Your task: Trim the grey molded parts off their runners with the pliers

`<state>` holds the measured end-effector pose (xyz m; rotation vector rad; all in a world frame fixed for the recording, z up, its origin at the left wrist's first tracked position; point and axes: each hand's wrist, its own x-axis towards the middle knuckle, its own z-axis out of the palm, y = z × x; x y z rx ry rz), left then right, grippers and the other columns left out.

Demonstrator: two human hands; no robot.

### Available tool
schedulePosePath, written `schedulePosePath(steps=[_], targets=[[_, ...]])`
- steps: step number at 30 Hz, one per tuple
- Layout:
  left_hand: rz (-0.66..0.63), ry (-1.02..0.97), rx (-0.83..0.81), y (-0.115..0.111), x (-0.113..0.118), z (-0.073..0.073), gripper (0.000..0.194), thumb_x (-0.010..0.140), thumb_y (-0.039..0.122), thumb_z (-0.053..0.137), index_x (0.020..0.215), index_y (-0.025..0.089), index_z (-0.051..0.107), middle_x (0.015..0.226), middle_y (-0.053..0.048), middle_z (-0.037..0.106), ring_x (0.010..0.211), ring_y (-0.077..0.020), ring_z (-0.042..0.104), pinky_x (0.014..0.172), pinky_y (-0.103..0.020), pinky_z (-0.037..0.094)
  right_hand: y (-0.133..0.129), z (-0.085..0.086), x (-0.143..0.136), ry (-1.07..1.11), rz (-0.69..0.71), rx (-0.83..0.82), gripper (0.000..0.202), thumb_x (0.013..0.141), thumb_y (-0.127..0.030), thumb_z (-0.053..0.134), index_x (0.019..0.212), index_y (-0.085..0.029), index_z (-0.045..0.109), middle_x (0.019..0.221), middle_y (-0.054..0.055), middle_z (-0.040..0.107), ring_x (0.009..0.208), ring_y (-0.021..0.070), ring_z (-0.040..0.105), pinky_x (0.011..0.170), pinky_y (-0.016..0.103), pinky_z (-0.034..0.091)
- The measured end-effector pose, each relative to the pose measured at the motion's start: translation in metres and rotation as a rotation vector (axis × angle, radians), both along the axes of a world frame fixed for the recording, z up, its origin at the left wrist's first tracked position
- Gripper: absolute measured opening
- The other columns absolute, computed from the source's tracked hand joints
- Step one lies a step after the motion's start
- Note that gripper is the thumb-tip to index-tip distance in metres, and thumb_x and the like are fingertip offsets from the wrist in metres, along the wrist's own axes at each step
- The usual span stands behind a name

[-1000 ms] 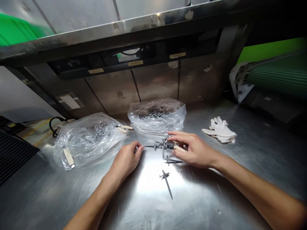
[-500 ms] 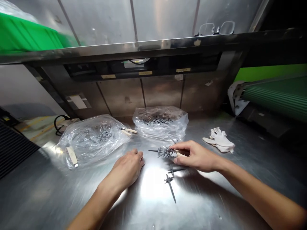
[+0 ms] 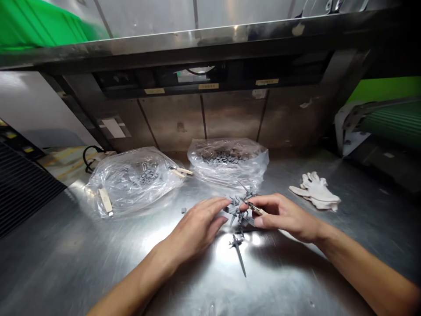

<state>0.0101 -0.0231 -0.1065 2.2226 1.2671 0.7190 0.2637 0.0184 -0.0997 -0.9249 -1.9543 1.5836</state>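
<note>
My right hand (image 3: 279,217) is closed around cream-handled nippers (image 3: 258,210), their metal jaws pointing left over a cluster of small grey plastic parts (image 3: 241,217). From the left, my left hand (image 3: 200,224) reaches to the same cluster. Its thumb and fingers are apart, with the tips at a ribbed grey piece; whether they touch it I cannot tell. Just below the cluster lies a grey sword-shaped part (image 3: 239,256), its blade toward me. A small grey square piece (image 3: 183,210) sits alone on the metal table, left of my left hand.
Behind the hands stand two clear plastic bags, the left bag (image 3: 125,184) and the right bag (image 3: 230,169), with grey pieces inside. Other cream-handled pliers (image 3: 180,171) and a cream-handled cutter (image 3: 105,202) rest by the left bag. White gloves (image 3: 317,193) lie right. A green conveyor (image 3: 394,127) is beyond.
My left hand has moved right to the grey cluster and its fingers have parted. The small square piece now shows where that hand was. The nippers' jaws have come into sight. The view has shifted.
</note>
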Motion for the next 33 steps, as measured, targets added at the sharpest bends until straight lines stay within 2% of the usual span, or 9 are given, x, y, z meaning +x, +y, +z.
schedulePosePath(steps=[2, 5, 10, 13, 17, 19, 21, 26, 33], targets=[[0.000, -0.082, -0.037, -0.001, 0.007, -0.002, 0.033, 0.098, 0.023, 0.050, 0.123, 0.025, 0.071, 0.122, -0.007, 0.073, 0.112, -0.0242, 0.066, 0.100, -0.035, 0.047, 0.000, 0.001, 0.000, 0.004, 0.010, -0.031, 0.046, 0.080, -0.042, 0.072, 0.118, -0.015, 0.072, 0.090, 0.006, 0.068, 0.077, 0.0187, 0.060, 0.067, 0.029, 0.048], [0.111, -0.186, -0.131, -0.001, 0.012, -0.004, 0.024, 0.094, 0.023, 0.056, 0.106, 0.024, 0.076, 0.106, -0.007, 0.077, 0.096, -0.0240, 0.070, 0.086, -0.033, 0.050, 0.000, 0.001, 0.002, -0.023, -0.051, 0.010, 0.045, 0.081, -0.042, 0.072, 0.116, -0.016, 0.072, 0.088, 0.004, 0.068, 0.075, 0.0184, 0.060, 0.065, 0.028, 0.048], [0.269, -0.399, -0.425, 0.003, 0.014, -0.009, 0.016, 0.086, 0.031, 0.067, 0.091, 0.016, 0.070, 0.075, -0.005, 0.071, 0.067, -0.0188, 0.064, 0.062, -0.029, 0.050, 0.004, 0.006, 0.013, -0.051, -0.192, 0.140, 0.044, 0.082, -0.042, 0.071, 0.116, -0.015, 0.072, 0.086, 0.005, 0.067, 0.079, 0.0207, 0.061, 0.065, 0.030, 0.047], [0.319, -0.577, -0.561, 0.006, 0.015, -0.010, 0.020, 0.079, 0.030, 0.074, 0.089, 0.013, 0.069, 0.066, -0.004, 0.069, 0.058, -0.0155, 0.062, 0.057, -0.026, 0.050, 0.008, 0.010, 0.021, -0.112, -0.238, 0.224, 0.041, 0.084, -0.042, 0.068, 0.115, -0.015, 0.072, 0.083, 0.004, 0.067, 0.078, 0.0214, 0.061, 0.064, 0.030, 0.046], [0.386, -0.702, -0.597, 0.006, 0.016, -0.008, 0.027, 0.076, 0.030, 0.080, 0.094, 0.012, 0.073, 0.069, -0.006, 0.074, 0.058, -0.0135, 0.065, 0.059, -0.023, 0.051, 0.010, 0.010, 0.028, -0.394, -0.219, 0.338, 0.039, 0.085, -0.038, 0.066, 0.119, -0.019, 0.072, 0.092, 0.004, 0.072, 0.080, 0.0229, 0.064, 0.067, 0.032, 0.047], [0.422, -0.785, -0.608, 0.005, 0.016, -0.008, 0.029, 0.075, 0.030, 0.083, 0.096, 0.013, 0.074, 0.073, -0.006, 0.075, 0.063, -0.0138, 0.068, 0.060, -0.022, 0.053, 0.006, 0.009, 0.027, -0.405, -0.267, 0.487, 0.040, 0.083, -0.034, 0.066, 0.120, -0.020, 0.072, 0.114, 0.006, 0.071, 0.095, 0.0258, 0.065, 0.078, 0.034, 0.050], [0.447, -0.882, -0.628, 0.003, 0.017, -0.007, 0.029, 0.073, 0.027, 0.085, 0.096, 0.013, 0.074, 0.079, -0.007, 0.076, 0.070, -0.0149, 0.071, 0.063, -0.021, 0.055, 0.000, 0.009, 0.024, -0.357, -0.291, 0.622, 0.037, 0.083, -0.032, 0.065, 0.117, -0.020, 0.073, 0.122, 0.007, 0.069, 0.099, 0.0256, 0.065, 0.081, 0.033, 0.050], [0.420, -0.964, -0.700, -0.001, 0.021, -0.004, 0.025, 0.076, 0.024, 0.084, 0.097, 0.014, 0.074, 0.085, -0.006, 0.076, 0.073, -0.0131, 0.071, 0.065, -0.020, 0.057, -0.014, 0.012, 0.011, -0.346, -0.135, 0.659, 0.033, 0.083, -0.024, 0.063, 0.114, -0.023, 0.074, 0.085, 0.001, 0.074, 0.069, 0.0174, 0.064, 0.062, 0.026, 0.046], [0.353, -0.950, -0.691, -0.007, 0.027, -0.004, 0.020, 0.077, 0.023, 0.084, 0.095, 0.017, 0.077, 0.083, -0.003, 0.076, 0.073, -0.0119, 0.072, 0.065, -0.016, 0.057, -0.017, 0.004, -0.003, -0.305, -0.082, 0.651, 0.024, 0.081, -0.017, 0.063, 0.101, -0.023, 0.075, 0.080, -0.001, 0.073, 0.062, 0.0144, 0.060, 0.059, 0.025, 0.041]])
